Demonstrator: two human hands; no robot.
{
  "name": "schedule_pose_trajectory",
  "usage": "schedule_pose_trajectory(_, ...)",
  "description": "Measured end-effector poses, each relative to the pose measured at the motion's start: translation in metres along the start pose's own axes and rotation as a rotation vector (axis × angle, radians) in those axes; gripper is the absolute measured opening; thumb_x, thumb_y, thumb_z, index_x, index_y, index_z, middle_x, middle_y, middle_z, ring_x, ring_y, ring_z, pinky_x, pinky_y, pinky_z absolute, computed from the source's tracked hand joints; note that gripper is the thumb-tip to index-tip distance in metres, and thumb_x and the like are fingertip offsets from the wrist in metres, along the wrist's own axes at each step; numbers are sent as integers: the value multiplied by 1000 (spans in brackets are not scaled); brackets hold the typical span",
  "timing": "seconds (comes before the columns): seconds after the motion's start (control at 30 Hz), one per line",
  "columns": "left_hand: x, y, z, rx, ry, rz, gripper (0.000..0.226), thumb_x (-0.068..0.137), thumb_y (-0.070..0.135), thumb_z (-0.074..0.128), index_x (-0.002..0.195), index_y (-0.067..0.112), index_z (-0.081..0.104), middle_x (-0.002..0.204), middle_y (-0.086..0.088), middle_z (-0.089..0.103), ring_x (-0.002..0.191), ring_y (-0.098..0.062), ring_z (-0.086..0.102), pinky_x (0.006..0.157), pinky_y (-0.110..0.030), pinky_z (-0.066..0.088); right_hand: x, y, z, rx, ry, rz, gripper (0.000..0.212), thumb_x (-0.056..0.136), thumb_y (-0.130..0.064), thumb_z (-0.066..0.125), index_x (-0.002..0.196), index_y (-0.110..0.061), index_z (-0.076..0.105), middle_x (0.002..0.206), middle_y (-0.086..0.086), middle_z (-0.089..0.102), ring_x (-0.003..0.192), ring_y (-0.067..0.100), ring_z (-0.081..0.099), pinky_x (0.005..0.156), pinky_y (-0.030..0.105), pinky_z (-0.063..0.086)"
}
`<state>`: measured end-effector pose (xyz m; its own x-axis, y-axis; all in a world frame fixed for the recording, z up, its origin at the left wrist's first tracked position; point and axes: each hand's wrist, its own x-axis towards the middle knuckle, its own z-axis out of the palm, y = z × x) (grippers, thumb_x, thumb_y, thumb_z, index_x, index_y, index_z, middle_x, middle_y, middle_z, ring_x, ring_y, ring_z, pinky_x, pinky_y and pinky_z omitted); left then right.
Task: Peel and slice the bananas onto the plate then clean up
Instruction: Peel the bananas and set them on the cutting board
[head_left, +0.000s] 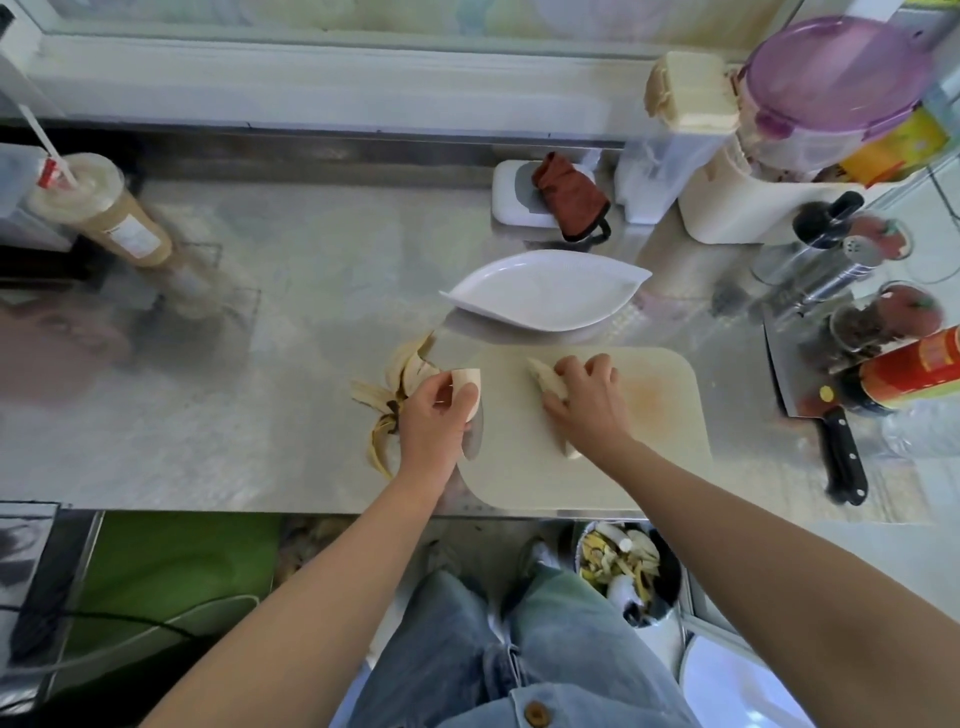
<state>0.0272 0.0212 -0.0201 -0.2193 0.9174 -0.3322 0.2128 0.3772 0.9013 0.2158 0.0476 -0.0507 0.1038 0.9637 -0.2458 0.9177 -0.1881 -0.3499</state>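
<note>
On board (654, 441), right hand (587, 402) grips peeled banana (544, 376), left hand (431, 423) grips piece (467, 382), labels (132, 236) blurred

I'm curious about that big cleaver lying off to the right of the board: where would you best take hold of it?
By its black handle, coming from the near side and above. The cleaver lies flat on the counter with the handle pointing towards the near edge, free of neighbours, while the blade runs up beside the jars and the red can.
</note>
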Motion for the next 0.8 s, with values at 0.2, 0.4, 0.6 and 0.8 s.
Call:
schedule_pose_trajectory(0.2,1,2,-4,3,-12,-27,18,92,29,59,105,18,65,88,3,66,75,-9,61,54,-5,43,0,-27,14,-123,-33,-20,32,91,-37,51,120,-24,45,118,11,36,110,31,37,66,36,41)
schedule_pose_trajectory(0.4,3,-2,-7,-38,-22,-26,15,92,24,60,101,13,66,88,-4,66,72,-10,59,53,-6,43,-5,-33,22,-90,-15,-58,26,91,-36,50,112,-21,47,114,10,36,108,30,39,64,35,44)
schedule_pose_trajectory(0.6,6,-2,0,-59,-62,-45,16,90,24,61,103,17,67,91,1,67,87,-15,62,70,-23,54,-13,-34,20,-77,-39,-107,47,88,-46,55,128,-24,42,125,8,35,116,28,38,66,35,46)
schedule_pose_trajectory(0.8,0,17,38,-96,-199,-131,12,92,17,52,91,19,64,82,1,59,72,-14,54,57,-21,46,-15,18,-14,127,7,-98,53,98,-43,38,146,-22,29,151,6,26,135,28,31,106,45,35)
